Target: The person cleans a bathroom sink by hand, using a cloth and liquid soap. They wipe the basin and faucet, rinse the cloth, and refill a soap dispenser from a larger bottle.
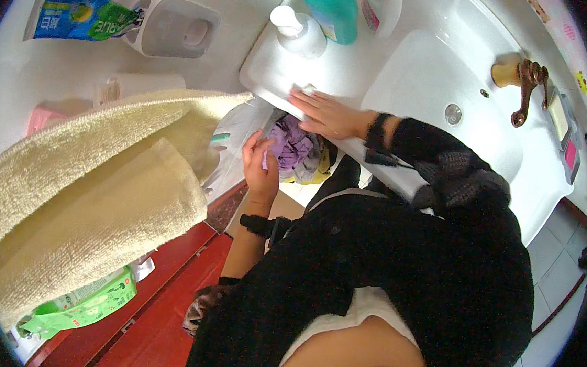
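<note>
My right hand (325, 114) lies flat, fingers outstretched, on the front edge of the white washbasin (352, 92). A small whitish thing shows at its fingertips; whether the hand holds it is unclear. Beside the basin edge, my left hand (261, 165) is raised with its fingers apart and loosely bent, nothing seen in them. Just behind its fingers, lower down, is a bundle of purple cloth (290, 144). A white pump bottle (300, 34) and a teal pump bottle (333, 8) stand on the basin's flat corner, beyond my right hand.
A cream towel (118, 180) hangs close on the left. Above it, a toothpaste tube (81, 17) sits by a wall-mounted holder (181, 27). At right are a bronze faucet (525, 93) and a soap dish (566, 132). A green packet (87, 302) lies by red cabinetry (170, 298).
</note>
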`<state>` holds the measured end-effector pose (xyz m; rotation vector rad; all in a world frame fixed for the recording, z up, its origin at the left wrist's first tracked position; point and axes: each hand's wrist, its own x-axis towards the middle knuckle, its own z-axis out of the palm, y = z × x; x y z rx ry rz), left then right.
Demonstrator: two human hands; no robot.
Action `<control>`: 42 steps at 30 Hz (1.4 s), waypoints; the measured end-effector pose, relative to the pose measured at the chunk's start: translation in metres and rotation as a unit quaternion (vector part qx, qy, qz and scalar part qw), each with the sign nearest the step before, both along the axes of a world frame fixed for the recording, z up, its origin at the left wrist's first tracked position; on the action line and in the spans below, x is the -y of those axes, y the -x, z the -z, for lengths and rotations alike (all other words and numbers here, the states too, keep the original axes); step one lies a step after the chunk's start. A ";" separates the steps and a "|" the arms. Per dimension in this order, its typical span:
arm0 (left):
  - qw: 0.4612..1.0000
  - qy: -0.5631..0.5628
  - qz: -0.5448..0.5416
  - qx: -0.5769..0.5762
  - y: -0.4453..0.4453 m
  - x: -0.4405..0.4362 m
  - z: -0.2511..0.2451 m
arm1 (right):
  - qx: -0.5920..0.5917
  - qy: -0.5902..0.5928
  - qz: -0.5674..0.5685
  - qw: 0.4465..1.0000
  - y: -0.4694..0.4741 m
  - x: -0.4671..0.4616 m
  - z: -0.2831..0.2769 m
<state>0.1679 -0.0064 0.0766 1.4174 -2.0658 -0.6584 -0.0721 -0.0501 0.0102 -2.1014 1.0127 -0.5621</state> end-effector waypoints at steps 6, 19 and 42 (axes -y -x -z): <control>0.999 -0.027 0.019 -0.011 0.010 0.007 -0.009 | -0.033 0.098 0.117 0.988 -0.039 0.069 0.023; 0.989 0.105 0.009 -0.103 0.146 0.134 -0.037 | -0.052 -0.091 0.014 0.994 0.030 -0.059 0.005; 0.957 0.127 0.257 -0.049 0.067 0.039 -0.127 | -0.037 0.180 0.030 0.982 -0.033 0.099 0.012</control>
